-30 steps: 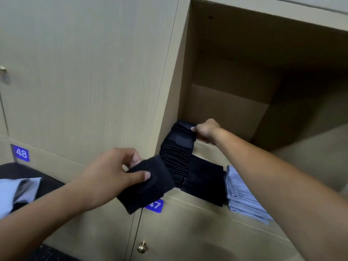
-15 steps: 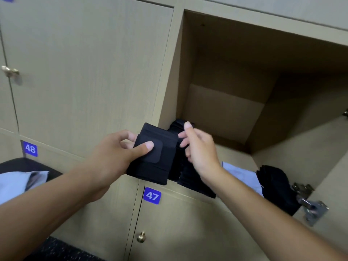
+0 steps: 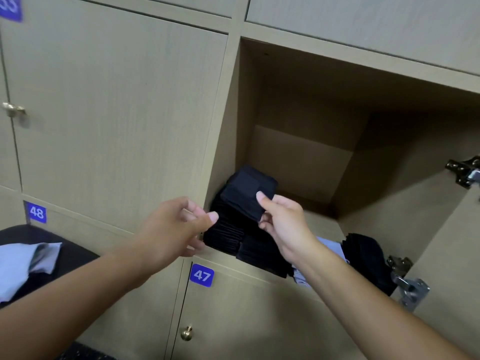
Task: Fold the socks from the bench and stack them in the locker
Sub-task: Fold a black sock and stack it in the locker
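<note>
Our right hand [image 3: 281, 222] pinches the soft, light sock [image 3: 248, 193] at its 5 o'clock corner, left hand [image 3: 176, 229] loosely open, holding nothing

Sock stacks [image 3: 233, 229] crowd the locker [image 3: 298, 157] front edge; above and behind lies open room.

Blue door labels [image 3: 201, 275] read 47 and 48 [image 3: 36, 212].
</note>
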`<state>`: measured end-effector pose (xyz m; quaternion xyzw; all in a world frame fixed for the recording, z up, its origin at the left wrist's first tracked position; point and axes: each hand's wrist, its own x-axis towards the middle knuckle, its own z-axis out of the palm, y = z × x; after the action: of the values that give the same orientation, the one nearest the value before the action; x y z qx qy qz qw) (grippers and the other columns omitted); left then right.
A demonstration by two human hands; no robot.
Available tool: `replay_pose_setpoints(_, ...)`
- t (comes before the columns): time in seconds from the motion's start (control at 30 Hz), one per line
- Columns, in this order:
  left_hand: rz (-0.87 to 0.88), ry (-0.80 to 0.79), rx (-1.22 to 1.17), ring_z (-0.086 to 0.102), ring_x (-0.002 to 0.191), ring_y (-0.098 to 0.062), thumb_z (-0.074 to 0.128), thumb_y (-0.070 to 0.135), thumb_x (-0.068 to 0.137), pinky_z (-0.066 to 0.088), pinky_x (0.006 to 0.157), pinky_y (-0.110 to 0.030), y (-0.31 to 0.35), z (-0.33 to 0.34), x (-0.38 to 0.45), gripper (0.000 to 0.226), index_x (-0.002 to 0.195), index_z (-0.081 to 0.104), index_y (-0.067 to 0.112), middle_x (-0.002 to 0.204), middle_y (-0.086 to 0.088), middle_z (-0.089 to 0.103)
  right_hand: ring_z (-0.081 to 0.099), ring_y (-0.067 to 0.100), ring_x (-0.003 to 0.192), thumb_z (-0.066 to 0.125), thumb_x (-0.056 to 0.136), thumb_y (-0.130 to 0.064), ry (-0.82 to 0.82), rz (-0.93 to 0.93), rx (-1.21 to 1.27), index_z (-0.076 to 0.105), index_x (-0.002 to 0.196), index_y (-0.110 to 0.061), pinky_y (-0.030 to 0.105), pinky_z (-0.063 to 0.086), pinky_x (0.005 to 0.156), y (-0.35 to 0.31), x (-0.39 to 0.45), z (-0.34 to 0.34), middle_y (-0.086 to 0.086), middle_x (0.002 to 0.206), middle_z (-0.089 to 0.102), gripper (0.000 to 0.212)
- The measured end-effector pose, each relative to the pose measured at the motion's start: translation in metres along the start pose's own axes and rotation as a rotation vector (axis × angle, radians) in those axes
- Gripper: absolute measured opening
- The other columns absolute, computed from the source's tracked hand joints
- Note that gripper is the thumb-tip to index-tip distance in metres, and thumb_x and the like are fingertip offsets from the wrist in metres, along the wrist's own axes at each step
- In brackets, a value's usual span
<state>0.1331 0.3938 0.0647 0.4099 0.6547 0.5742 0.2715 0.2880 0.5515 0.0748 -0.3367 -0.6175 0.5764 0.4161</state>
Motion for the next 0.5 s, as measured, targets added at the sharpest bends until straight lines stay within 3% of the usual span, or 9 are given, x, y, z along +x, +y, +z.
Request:
replay_pose_setpoints(0.1, 0.06, -0.025, 0.115, 0.076, 0.072, -0.02, 0.074, 0.039, 0.091, 0.062, 0.072, -0.039, -0.005, 0.0, -0.002, 0.025, 0.092, 0.069, 0.015, 0.086, -0.007, 0.071, 0.046, 0.007, 0.048, 0.072, 0.096, -0.018, 0.051, 0.066, 0.055, 0.05, 0.079, -0.013, 0.022, 0.045, 0.052, -0.01, 0.028, -0.005, -0.004, 0.058, 0.045, 0.028)
replay_pose_setpoints(0.17, 0.1, -0.033, 0.214, 0.075, 0.07, -0.016, 0.073, 0.038, 0.09, 0.062, 0.071, -0.037, -0.008, -0.001, -0.003, 0.021, 0.09, 0.069, 0.018, 0.084, -0.002, 0.072, 0.048, 0.009, 0.05, 0.074, 0.094, -0.015, 0.048, 0.148, 0.075, 0.054, 0.1, -0.012, 0.021, 0.048, 0.05, -0.013, 0.047, -0.003, 0.002, 0.072, 0.048, 0.022)
replay_pose_setpoints(0.23, 0.117, -0.039, 0.28, 0.074, 0.069, -0.013, 0.074, 0.038, 0.09, 0.059, 0.07, -0.035, -0.012, -0.003, -0.003, 0.019, 0.088, 0.069, 0.021, 0.083, 0.002, 0.073, 0.051, 0.013, 0.058, 0.074, 0.093, -0.012, 0.024, 0.245, 0.05, 0.052, 0.118, -0.01, 0.021, 0.049, 0.049, -0.016, 0.062, 0.002, 0.007, 0.087, 0.055, 0.033)
replay_pose_setpoints(0.33, 0.109, -0.043, 0.312, 0.073, 0.068, -0.012, 0.075, 0.037, 0.09, 0.056, 0.068, -0.03, -0.018, -0.008, -0.004, 0.017, 0.088, 0.069, 0.021, 0.083, 0.006, 0.073, 0.052, 0.015, 0.065, 0.066, 0.098, -0.008, -0.03, 0.318, -0.036, 0.055, 0.1, -0.008, 0.02, 0.048, 0.047, -0.022, 0.074, 0.013, 0.009, 0.092, 0.057, 0.011)
replay_pose_setpoints(0.4, 0.104, -0.052, 0.332, 0.073, 0.067, -0.011, 0.074, 0.036, 0.09, 0.055, 0.068, -0.03, -0.02, -0.012, -0.005, 0.016, 0.089, 0.068, 0.021, 0.083, 0.01, 0.072, 0.054, 0.016, 0.067, 0.06, 0.101, -0.005, -0.033, 0.341, -0.082, 0.058, 0.091, -0.009, 0.02, 0.048, 0.045, -0.023, 0.081, 0.016, 0.009, 0.094, 0.059, 0.011)
replay_pose_setpoints(0.5, 0.1, -0.049, 0.364, 0.073, 0.067, -0.009, 0.074, 0.036, 0.091, 0.055, 0.068, -0.03, -0.025, -0.017, -0.007, 0.016, 0.089, 0.068, 0.021, 0.084, 0.005, 0.072, 0.055, 0.016, 0.064, 0.059, 0.101, -0.003, -0.023, 0.333, -0.147, 0.063, 0.095, -0.007, 0.02, 0.048, 0.045, -0.021, 0.086, 0.015, 0.006, 0.096, 0.063, 0.008)
